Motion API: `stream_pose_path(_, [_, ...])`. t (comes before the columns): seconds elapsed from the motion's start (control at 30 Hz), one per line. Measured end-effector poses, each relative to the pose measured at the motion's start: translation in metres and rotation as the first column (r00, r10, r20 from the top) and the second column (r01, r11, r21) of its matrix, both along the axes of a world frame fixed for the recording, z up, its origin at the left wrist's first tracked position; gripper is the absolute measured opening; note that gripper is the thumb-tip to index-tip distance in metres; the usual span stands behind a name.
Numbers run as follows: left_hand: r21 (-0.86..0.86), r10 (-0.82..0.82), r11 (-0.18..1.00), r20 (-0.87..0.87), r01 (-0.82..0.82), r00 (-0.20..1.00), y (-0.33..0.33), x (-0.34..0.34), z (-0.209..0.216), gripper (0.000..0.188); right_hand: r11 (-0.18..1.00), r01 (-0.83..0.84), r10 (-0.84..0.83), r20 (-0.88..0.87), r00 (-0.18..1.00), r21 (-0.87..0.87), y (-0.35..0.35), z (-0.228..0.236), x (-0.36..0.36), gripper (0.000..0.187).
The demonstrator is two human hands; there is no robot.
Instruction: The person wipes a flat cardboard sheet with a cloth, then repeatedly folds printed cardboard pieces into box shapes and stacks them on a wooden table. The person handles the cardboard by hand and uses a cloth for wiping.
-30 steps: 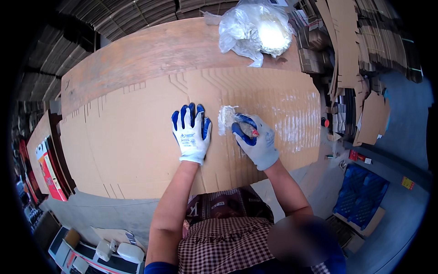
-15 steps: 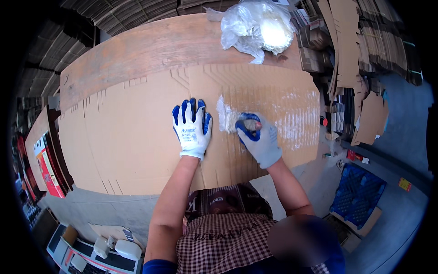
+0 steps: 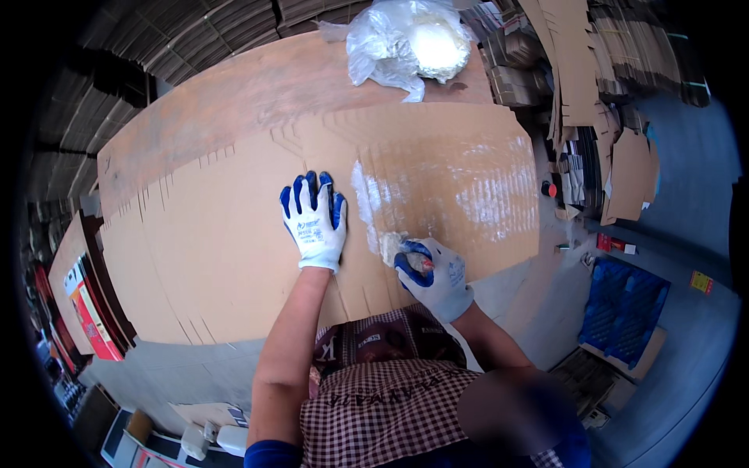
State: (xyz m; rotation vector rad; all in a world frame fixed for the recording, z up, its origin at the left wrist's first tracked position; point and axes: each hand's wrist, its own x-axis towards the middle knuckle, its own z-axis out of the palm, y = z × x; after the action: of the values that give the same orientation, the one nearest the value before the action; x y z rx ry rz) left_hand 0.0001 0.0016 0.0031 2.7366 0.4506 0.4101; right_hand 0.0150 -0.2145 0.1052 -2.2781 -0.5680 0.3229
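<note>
A large flat cardboard sheet (image 3: 218,242) with slit edges lies across the wooden table. My left hand (image 3: 316,222), in a white glove with blue coating, rests flat on it left of centre, fingers spread. In the same kind of glove, my right hand (image 3: 438,277) is closed around a pale, ragged wad (image 3: 392,246), pressed on the sheet near its front edge. Whether the wad has a handle is hidden by the fingers. A whitish wet streak (image 3: 363,195) runs up from the wad. Glossy smears (image 3: 499,191) cover the sheet's right part.
A clear plastic bag (image 3: 406,43) with white material sits at the back of the wooden table (image 3: 234,86). Bundled cardboard stacks (image 3: 218,31) stand behind and to the right. A blue pallet (image 3: 624,308) is on the floor at right; red-printed board (image 3: 94,320) leans at left.
My right hand has drawn the wad toward me and slightly left, and the whitish streak is longer. My left hand stays flat on the sheet. The whole view has shifted slightly.
</note>
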Motion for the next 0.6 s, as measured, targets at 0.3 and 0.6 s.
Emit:
stream_pose_path(0.3, [0.017, -0.021, 1.000, 0.010, 0.021, 1.000, 0.001, 0.001, -0.005, 0.045, 0.989, 0.022, 0.011, 0.215, 0.976, -0.148, 0.018, -0.028, 0.018, 0.035])
stream_pose_path(0.6, [-0.005, -0.026, 1.000, 0.032, 0.026, 0.999, -0.001, 0.004, -0.001, 0.043, 0.979, 0.109, -0.063, 0.251, 0.966, -0.174, 0.025, -0.037, 0.044, 0.033])
